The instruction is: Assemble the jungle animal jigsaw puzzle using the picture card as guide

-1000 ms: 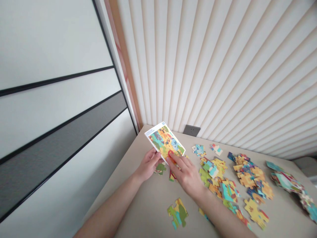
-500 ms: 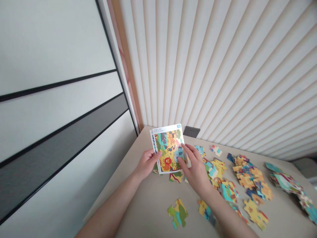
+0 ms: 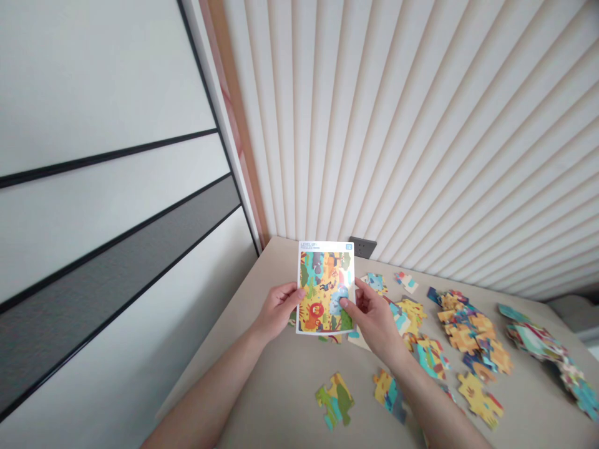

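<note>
Above the table I hold a puzzle picture card (image 3: 326, 288), with a lion and other animals under a white header. My left hand (image 3: 279, 310) grips its left edge, thumb on the front and fingers behind. On the right edge my right hand (image 3: 377, 318) pinches it the same way, thumb over the blue animal. The card covers part of some puzzle pieces behind it. A green and yellow jigsaw piece (image 3: 335, 401) lies nearer to me, and a yellow and blue piece (image 3: 389, 394) is by my right forearm.
Piles of jigsaw pieces (image 3: 470, 330) spread over the right of the table (image 3: 271, 399), with another heap (image 3: 543, 346) farther right. A dark socket panel (image 3: 364, 247) sits behind the card by the pleated wall (image 3: 397, 125). White panels (image 3: 103, 262) rise on the left.
The card has turned upright and shifted slightly right and down, and its layers now line up. My right fingers have moved from its front to behind the edge.
</note>
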Demonstrator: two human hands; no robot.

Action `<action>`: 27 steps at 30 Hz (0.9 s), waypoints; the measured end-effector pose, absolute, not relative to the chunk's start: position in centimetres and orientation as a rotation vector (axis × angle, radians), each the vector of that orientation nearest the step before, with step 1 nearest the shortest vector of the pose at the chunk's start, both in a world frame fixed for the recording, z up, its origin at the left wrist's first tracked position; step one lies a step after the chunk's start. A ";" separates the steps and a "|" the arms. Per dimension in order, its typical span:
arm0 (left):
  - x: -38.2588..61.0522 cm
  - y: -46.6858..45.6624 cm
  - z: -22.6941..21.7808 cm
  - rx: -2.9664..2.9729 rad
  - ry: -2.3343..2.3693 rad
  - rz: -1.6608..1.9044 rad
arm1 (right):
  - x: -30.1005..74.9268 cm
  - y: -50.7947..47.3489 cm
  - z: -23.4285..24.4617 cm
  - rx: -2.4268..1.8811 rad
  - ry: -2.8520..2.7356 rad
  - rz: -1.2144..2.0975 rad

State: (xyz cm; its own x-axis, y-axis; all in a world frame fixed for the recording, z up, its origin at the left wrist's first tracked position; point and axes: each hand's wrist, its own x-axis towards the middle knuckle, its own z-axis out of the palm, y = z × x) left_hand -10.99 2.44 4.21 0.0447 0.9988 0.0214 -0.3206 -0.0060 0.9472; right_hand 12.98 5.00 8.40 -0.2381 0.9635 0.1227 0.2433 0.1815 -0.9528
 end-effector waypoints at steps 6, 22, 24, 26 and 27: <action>-10.9 2.5 4.6 0.977 0.908 1.354 | 14.2 6.5 9.6 -1.131 -1.767 1.149; -10.2 3.9 4.4 0.762 1.073 1.638 | 12.6 11.8 8.5 -1.198 -1.466 1.335; -11.1 4.1 4.3 0.821 1.103 1.601 | 12.5 12.9 7.7 -1.216 -1.506 1.260; -12.2 4.6 3.9 0.882 1.149 1.587 | 12.3 14.2 6.9 -1.228 -1.550 1.195; -12.9 4.9 3.6 0.966 1.220 1.578 | 12.1 14.9 6.5 -1.236 -1.578 1.161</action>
